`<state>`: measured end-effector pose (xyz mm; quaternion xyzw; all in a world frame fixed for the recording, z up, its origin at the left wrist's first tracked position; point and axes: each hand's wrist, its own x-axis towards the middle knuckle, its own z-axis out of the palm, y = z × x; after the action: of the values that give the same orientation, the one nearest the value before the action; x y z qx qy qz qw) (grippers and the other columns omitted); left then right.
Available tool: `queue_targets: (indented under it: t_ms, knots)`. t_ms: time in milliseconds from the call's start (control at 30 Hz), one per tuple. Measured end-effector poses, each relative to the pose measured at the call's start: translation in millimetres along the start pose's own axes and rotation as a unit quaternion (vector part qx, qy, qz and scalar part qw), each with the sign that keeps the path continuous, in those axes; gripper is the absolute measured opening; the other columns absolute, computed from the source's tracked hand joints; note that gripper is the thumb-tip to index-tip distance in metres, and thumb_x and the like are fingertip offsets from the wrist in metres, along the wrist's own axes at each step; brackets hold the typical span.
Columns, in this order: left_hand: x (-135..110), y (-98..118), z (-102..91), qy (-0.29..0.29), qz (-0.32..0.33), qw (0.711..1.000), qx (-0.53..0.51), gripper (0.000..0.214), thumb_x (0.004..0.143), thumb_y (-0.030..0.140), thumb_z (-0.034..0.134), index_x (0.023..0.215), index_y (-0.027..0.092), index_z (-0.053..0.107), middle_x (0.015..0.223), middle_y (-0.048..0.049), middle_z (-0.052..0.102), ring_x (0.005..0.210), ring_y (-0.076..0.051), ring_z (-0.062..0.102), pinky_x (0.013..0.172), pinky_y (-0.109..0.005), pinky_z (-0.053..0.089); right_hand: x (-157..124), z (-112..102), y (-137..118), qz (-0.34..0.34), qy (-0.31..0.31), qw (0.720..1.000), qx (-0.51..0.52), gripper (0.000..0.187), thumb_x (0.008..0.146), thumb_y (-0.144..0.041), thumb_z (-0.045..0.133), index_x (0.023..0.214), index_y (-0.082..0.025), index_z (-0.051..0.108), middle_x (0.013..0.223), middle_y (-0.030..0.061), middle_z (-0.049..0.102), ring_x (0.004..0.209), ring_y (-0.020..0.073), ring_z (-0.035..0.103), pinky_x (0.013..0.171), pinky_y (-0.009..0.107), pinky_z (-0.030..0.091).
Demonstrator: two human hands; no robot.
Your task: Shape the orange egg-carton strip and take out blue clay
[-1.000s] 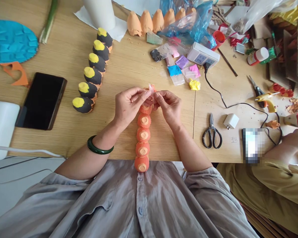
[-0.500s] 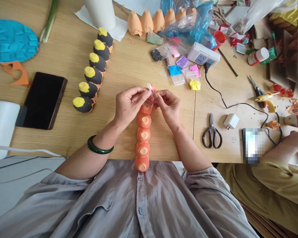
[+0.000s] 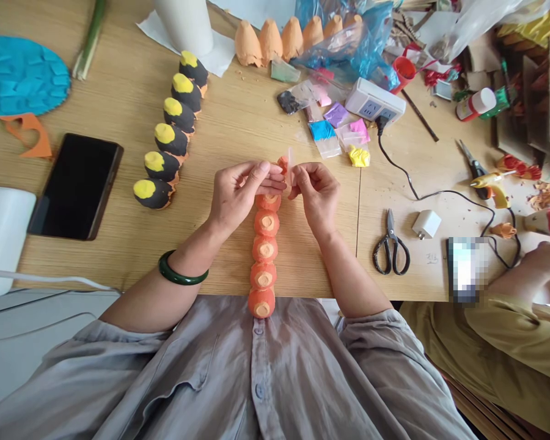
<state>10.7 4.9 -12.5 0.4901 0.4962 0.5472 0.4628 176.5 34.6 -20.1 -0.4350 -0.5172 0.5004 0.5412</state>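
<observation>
My right hand (image 3: 319, 194) pinches a small clear plastic bag (image 3: 290, 166) between thumb and fingers. Close on its left is my left hand (image 3: 245, 189), fingers stretched toward the bag and thumb lying above them; I see nothing held in it. Just past the left fingertips shows a small orange piece (image 3: 283, 163), partly covered, and I cannot tell whether it is loose. Beneath both hands runs a row of orange-coated cups (image 3: 263, 249) with pale round centres. Its near end juts over the table edge; my fingers hide its far part.
Black cups with yellow tops (image 3: 168, 135) and a phone (image 3: 76, 186) lie left. Packets of coloured clay (image 3: 323, 129), a power strip (image 3: 376, 101), scissors (image 3: 391, 244) and a white charger (image 3: 426, 224) lie right. A co-worker's hand (image 3: 547, 263) is at the far right.
My hands have drawn slightly apart. The clear bag, earlier between both hands' fingers, is now in my right hand, while my left fingers have straightened.
</observation>
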Motion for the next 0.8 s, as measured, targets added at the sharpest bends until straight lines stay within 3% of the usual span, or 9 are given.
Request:
queue_targets:
  t_ms: [300,633,800]
  knots:
    - [-1,1,3.4,0.023,0.080,0.997,0.003,0.042,0.100,0.063,0.086,0.098,0.020,0.086,0.092,-0.0064,0.087,0.082,-0.023,0.087,0.080,-0.035,0.076,-2,3,-7,0.041,-0.026,0.995,0.084,0.058,0.080,-0.075,0.099,0.076,-0.024,0.069,0.068,-0.0048,0.071,0.050,0.0089,0.059,0.050,0.026,0.057]
    - [0,-2,1.6,0.023,0.071,0.996,0.039,0.049,0.097,0.071,0.086,0.093,0.022,0.084,0.094,-0.0054,0.087,0.082,-0.022,0.084,0.079,-0.033,0.073,-4,3,-9,0.067,-0.054,0.995,0.046,0.057,0.084,-0.076,0.095,0.078,-0.024,0.073,0.073,-0.0016,0.076,0.054,0.0106,0.064,0.056,0.028,0.060]
    - [-1,-2,4.8,0.047,0.069,0.995,0.058,0.049,0.094,0.071,0.088,0.088,0.023,0.081,0.090,-0.0046,0.085,0.079,-0.021,0.082,0.079,-0.033,0.071,-7,7,-10,0.060,-0.067,0.995,0.033,0.065,0.078,-0.085,0.093,0.082,-0.024,0.070,0.073,-0.0022,0.074,0.055,0.0115,0.063,0.054,0.029,0.059]
